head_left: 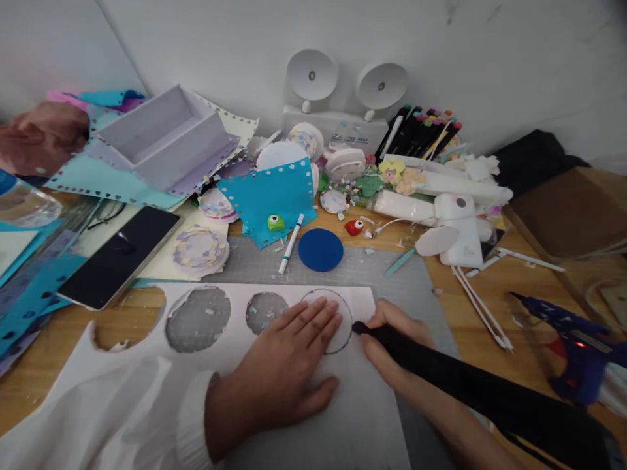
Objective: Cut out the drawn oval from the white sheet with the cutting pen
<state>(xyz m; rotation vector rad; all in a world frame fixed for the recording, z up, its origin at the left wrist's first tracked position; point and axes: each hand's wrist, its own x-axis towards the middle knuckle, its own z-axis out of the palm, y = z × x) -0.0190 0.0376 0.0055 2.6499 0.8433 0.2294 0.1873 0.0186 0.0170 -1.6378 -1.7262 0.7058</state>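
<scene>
The left hand (284,372) lies flat, fingers spread and its grip released, palm pressing a white paper sheet (343,405) down; the fingertips cover part of a thin drawn circle (345,326). The right hand (392,343) has its grip clenched around a thick black marker (441,369), whose tip touches the circle's right edge. Left of the circle, three rough-edged round holes are cut through the sheet, the nearest (266,312) just beside the left fingertips. Through two of them a grey gridded cutting mat (362,267) shows, which lies on the wooden desk (490,307).

On the mat beyond the sheet lie a smooth dark-blue paper disc (320,249) and, just beside it, a slim white pen (291,243). A small green frog-eyed punch (275,222) sits on a teal sheet (267,196) with a punched, lacy border. A black-screened smartphone (120,256) lies at far left, a blue glue gun (573,346) at far right. Any print on these is too blurred to read.
</scene>
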